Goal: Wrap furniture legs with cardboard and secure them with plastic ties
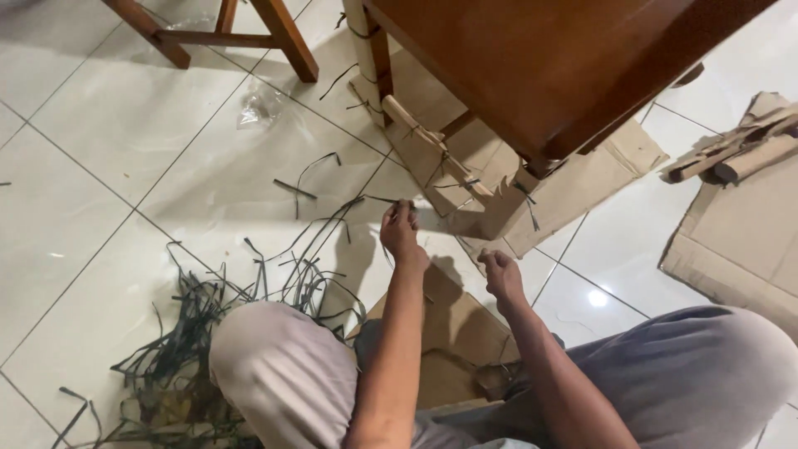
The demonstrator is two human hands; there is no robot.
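Left hand (400,229) pinches a thin dark strip (378,199); right hand (501,274), fingers curled, hovers near the cardboard-wrapped furniture leg (499,212).

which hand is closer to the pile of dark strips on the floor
Left. The left hand is raised just right of the pile of dark strips, pinching one strip. The right hand sits farther right, over the cardboard.
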